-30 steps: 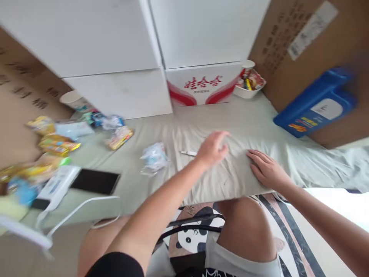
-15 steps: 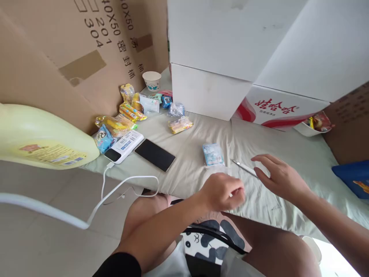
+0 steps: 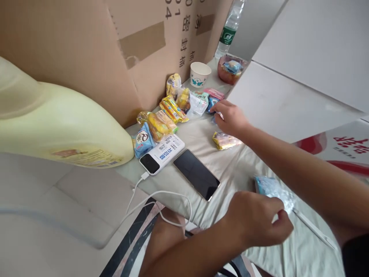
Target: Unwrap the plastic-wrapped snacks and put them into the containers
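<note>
We reach our right hand (image 3: 230,118) across the cloth-covered worktop (image 3: 242,161) toward its far edge, fingers loosely curled over a small blue packet (image 3: 213,103) at the rim of the snack pile; whether the fingertips actually pinch it we cannot tell. Just beside the wrist, nearer us, lies a yellow snack packet (image 3: 223,140). Our left hand (image 3: 256,223) hovers at the near edge, fingers curled inward into a loose fist, touching or just above a crinkled clear-blue wrapper (image 3: 273,188); we cannot tell whether it grips it. A thin white pen-like stick (image 3: 313,229) lies just right of that wrapper.

Toward the left edge sit a white power bank (image 3: 163,153) with its cable (image 3: 161,196) trailing off the near edge, and a dark phone (image 3: 196,174) just beside it. Behind them are yellow snack bags (image 3: 161,119). Further back stand a paper cup (image 3: 199,74) and a reddish bowl (image 3: 230,69). A large pale yellow jug (image 3: 57,123) lies at the left edge against a cardboard box (image 3: 100,46).
</note>
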{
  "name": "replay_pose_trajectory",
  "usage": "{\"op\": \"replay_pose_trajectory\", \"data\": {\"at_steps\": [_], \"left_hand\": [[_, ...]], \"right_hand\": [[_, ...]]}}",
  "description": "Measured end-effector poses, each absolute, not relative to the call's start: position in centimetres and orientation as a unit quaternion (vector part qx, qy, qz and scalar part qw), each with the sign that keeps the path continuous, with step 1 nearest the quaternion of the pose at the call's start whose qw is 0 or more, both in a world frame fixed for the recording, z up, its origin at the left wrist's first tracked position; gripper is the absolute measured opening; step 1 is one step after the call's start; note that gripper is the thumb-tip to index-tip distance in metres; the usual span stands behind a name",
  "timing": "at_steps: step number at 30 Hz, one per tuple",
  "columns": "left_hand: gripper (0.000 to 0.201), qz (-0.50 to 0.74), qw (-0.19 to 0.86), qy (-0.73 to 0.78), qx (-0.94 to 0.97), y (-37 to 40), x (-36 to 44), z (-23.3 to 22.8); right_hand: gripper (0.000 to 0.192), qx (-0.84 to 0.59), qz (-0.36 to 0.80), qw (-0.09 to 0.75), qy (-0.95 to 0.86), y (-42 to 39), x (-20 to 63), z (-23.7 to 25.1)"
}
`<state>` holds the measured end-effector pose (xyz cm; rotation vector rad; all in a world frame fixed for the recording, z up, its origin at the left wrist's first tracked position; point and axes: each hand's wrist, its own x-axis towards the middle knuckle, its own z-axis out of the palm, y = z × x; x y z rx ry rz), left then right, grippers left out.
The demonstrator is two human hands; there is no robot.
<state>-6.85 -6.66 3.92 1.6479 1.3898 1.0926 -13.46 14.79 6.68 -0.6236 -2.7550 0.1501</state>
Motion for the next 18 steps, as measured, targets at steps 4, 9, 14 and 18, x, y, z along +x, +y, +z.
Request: {"op": "replay_pose_trajectory", "data": {"at_steps": [4,9,14,18], "left_hand": [[0.035,0.405,0.39,0.553,0.615,-5.8,-8.2,4.1],[0.032,0.425,0.43,0.549,0.577,-5.4,-8.0,4.5],[0.03,0.456,0.426,0.538,0.567,-5.8,-6.9,4.7],[0.026,0.465,0.401,0.56,0.557,-5.4,-6.4,4.6]], "right_hand": [[0.034,-0.17,0.088,0.138,-0.972,14.0,-16.6,4.4],[0.03,-0.115,0.081,0.109,-0.984,11.5,-12.0,2.7],[0.025,-0.174,0.083,0.149,-0.97,11.0,-4.7,4.0],[0.027,-0.243,0.066,0.154,-0.955,10.9,0.7,5.2]]}}
